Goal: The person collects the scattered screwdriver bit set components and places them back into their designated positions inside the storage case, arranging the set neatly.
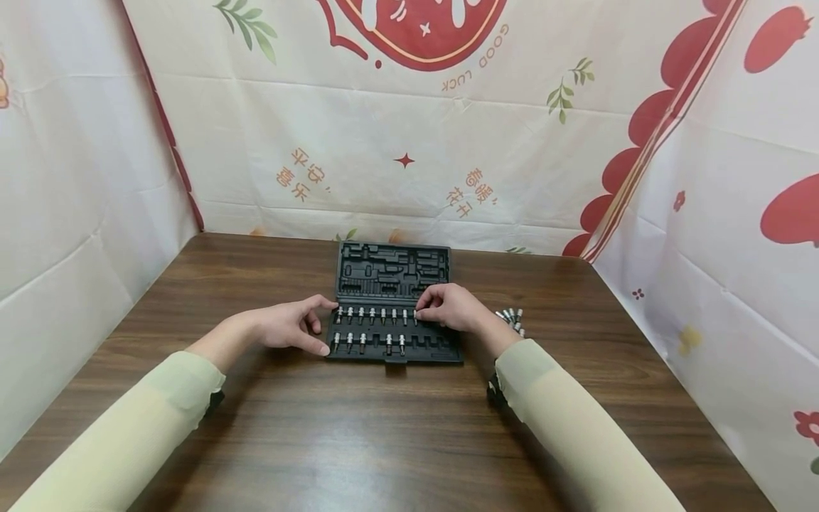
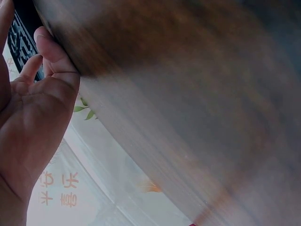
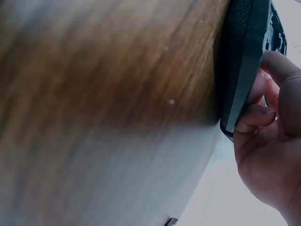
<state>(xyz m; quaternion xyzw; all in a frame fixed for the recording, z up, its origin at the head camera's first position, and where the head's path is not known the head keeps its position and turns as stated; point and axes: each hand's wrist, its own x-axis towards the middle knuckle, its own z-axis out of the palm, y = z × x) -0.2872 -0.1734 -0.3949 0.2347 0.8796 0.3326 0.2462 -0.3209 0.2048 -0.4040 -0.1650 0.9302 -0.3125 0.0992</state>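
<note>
Here at the right-hand end of the upper row (image 1: 372,316): a small silver bit socket (image 1: 415,317), caught in a fingertip pinch. Closed on it, thumb against finger, the right hand (image 1: 451,307). Likely held so near the tips because of the slim piece and the close neighbours. Seated in its slot or just above? Too small to tell.

Around it, the black case (image 1: 435,358), open flat on the worktop (image 1: 384,441), near the far edge and well inside the left and right edges. Behind, the recessed lid (image 1: 409,270), folded back toward the far edge, probably for clear access to the slots. Along the upper row, a neat rank of sockets, spaced apart by their slots. Down in the lower row (image 1: 362,341), three at the left, a gap, two more, then bare slots to the right end.

Over to the left hand (image 1: 291,326): thumb at the case's near left corner, index finger up by the hinge, fingers spread, gripping nothing. Probably there as a brace against sliding.

Out toward the worktop's right edge, a cluster of loose sockets (image 1: 519,313), partly behind the right forearm, handily on the picking side. Beyond the far edge, printed cloth (image 1: 512,163).
</note>
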